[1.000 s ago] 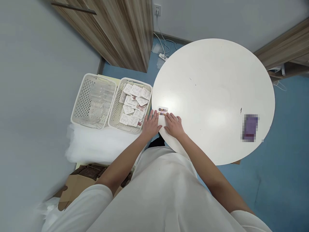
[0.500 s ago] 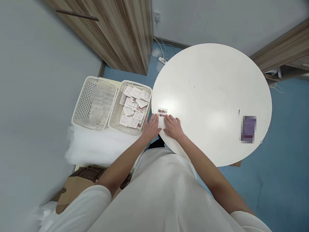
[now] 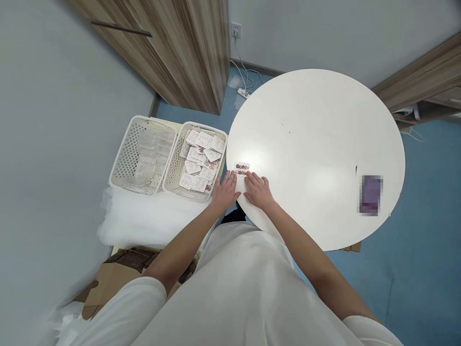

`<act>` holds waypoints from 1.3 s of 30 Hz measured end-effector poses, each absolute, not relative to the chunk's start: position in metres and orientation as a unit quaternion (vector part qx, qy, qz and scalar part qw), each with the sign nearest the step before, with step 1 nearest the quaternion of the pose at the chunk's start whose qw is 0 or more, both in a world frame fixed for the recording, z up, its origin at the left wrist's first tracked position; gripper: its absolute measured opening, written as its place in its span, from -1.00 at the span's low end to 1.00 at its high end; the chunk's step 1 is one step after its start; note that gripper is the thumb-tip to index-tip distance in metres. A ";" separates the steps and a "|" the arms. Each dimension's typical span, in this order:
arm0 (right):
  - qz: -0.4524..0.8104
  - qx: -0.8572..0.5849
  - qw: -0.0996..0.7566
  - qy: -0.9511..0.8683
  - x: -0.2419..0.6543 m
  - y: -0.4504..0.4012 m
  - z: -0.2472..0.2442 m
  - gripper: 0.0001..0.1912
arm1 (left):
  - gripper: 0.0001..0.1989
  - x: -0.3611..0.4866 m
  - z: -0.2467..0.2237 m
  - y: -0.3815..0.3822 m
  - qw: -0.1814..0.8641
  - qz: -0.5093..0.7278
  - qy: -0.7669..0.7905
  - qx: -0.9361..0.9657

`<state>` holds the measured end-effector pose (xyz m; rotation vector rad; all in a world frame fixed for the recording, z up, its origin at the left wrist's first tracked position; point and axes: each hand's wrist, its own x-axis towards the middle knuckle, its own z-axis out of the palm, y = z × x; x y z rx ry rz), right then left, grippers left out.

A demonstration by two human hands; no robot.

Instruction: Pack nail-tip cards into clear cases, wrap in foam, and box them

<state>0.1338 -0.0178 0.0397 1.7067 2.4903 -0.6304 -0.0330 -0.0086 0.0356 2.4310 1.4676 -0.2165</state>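
Observation:
A small clear sheet bearing two rows of dark purple and gold oval pieces, which look like press-on nails (image 3: 242, 167), lies flat near the left front edge of the white round table (image 3: 317, 120). My left hand (image 3: 226, 191) rests at the table edge, fingers stretched out, its fingertips by the sheet's lower left corner. At the lower right corner, the fingertips of my right hand (image 3: 258, 190) touch the sheet or lie right beside it. Both palms face down, thumbs pointing toward each other. Neither hand is wrapped round anything.
Left of the table stands a white basket (image 3: 168, 169) of printed cards (image 3: 199, 154). Beside it another basket (image 3: 118, 166) holds clear plastic packets (image 3: 151, 151). Below are white wrapping material (image 3: 140, 218) and a cardboard box (image 3: 108, 283). A blurred purple object (image 3: 370, 194) lies at the table's right.
The view has tilted slightly, so the surroundings sit a little lower in the picture. Both hands stay in nearly the same place beside the press-on nails.

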 end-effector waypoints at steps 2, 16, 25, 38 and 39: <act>-0.203 0.552 0.027 0.809 0.134 -0.019 0.041 -0.47 | -0.37 -0.032 0.037 -0.009 0.148 -0.076 0.512 0.843; -0.213 0.554 0.025 0.804 0.177 -0.083 0.044 -0.50 | -0.47 -0.023 0.040 -0.073 0.177 -0.008 0.539 0.823; -0.231 0.477 -0.011 0.848 0.219 -0.121 0.058 -0.54 | -0.61 0.011 0.047 -0.133 0.241 0.081 0.518 0.817; -0.254 0.336 0.063 0.905 0.182 -0.127 0.070 -0.61 | -0.62 -0.025 0.093 -0.201 0.287 0.076 0.636 0.712; -0.255 0.324 0.065 0.909 0.173 -0.124 0.072 -0.62 | -0.62 -0.035 0.096 -0.205 0.280 0.081 0.647 0.704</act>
